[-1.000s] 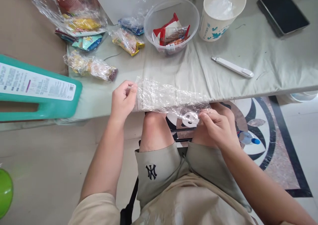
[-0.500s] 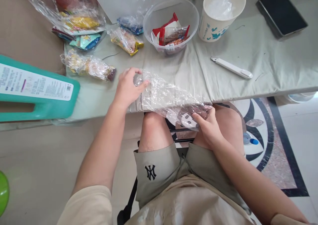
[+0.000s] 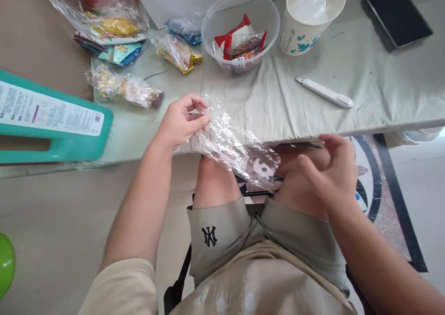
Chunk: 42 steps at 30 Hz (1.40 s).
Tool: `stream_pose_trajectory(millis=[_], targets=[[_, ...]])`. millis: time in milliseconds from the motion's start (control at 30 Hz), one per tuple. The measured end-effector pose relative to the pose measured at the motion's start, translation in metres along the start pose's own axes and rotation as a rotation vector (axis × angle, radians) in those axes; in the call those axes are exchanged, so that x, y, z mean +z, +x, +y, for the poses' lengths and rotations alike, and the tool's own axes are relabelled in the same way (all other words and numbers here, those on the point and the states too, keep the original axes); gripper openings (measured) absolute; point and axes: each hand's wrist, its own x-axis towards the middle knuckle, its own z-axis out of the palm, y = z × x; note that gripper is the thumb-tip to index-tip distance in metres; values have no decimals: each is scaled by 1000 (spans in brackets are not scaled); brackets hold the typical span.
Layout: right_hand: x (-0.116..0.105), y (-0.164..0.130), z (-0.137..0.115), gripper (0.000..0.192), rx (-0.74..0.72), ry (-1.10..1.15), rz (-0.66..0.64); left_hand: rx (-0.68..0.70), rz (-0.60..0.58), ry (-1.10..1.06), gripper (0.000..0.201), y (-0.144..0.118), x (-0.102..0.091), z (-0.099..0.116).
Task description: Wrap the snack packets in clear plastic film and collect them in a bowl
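A crinkled clear plastic bag point(image 3: 236, 145) with a small panda print hangs over the table's front edge, above my knees. My left hand point(image 3: 182, 120) pinches its upper end between thumb and fingers. My right hand point(image 3: 328, 173) hovers just right of the bag's lower end, fingers spread, holding nothing. A clear bowl point(image 3: 239, 29) with red-wrapped snacks stands at the back of the table.
A white paper cup point(image 3: 309, 16) holding plastic, a white pen-like tool point(image 3: 325, 92) and a black phone point(image 3: 396, 13) lie on the grey-green cloth point(image 3: 382, 83). Wrapped snack packs point(image 3: 121, 85) sit at the back left. A teal jug point(image 3: 52, 125) lies at the left.
My right hand has let go of the bag's lower end and moved right, fingers spreading. My left hand lifted the bag's upper end off the table.
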Motion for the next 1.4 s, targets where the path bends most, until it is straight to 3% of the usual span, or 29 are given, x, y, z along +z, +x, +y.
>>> stream_pose_trajectory(millis=[67, 133, 200, 233, 300, 367, 433, 500, 600, 700, 800, 867, 933, 1033, 1100, 1167, 1300, 1400], targets=[[8, 25, -15, 54, -80, 138, -136, 4, -5, -4, 24, -2, 4, 7], [31, 55, -35, 72, -194, 386, -374, 9, -36, -5, 23, -2, 10, 17], [57, 82, -55, 87, -239, 497, -564, 21, -85, -6, 24, -2, 13, 27], [68, 92, -63, 82, -252, 516, -644, 29, -108, -6, 26, -2, 13, 32], [82, 105, -75, 42, -282, 527, -768, 57, -109, -17, 38, -1, 9, 39], [85, 110, -79, 14, -295, 588, -809, 91, -19, -73, 57, -1, 1, 40], [82, 110, -75, 14, -245, 723, -759, 63, 99, -197, 62, -1, -3, 36], [77, 110, -68, 14, -142, 859, -662, -64, 134, -374, 56, -2, 3, 28], [73, 114, -59, 18, -23, 953, -518, -277, 38, -574, 60, 1, 31, 17], [68, 123, -52, 18, -9, 941, -441, -342, -18, -513, 54, 11, 64, 17], [59, 131, -46, 12, -36, 809, -320, -329, 7, -483, 44, 23, 82, 29], [52, 135, -43, 8, -59, 696, -254, -317, -7, -487, 50, 28, 86, 42], [46, 138, -41, 6, -98, 617, -237, -322, -36, -371, 51, 31, 89, 54], [39, 144, -37, 5, -172, 574, -210, -322, 6, -129, 31, 41, 96, 62], [37, 149, -32, 4, -184, 586, -169, -285, 74, -89, 15, 53, 102, 59], [37, 156, -24, 6, -148, 645, -155, -242, 117, -127, 10, 64, 107, 51], [35, 161, -11, 19, -80, 744, -256, -147, 143, -256, 23, 76, 115, 32], [31, 157, -11, 17, -106, 656, -327, -90, 68, -330, 35, 75, 115, 27]])
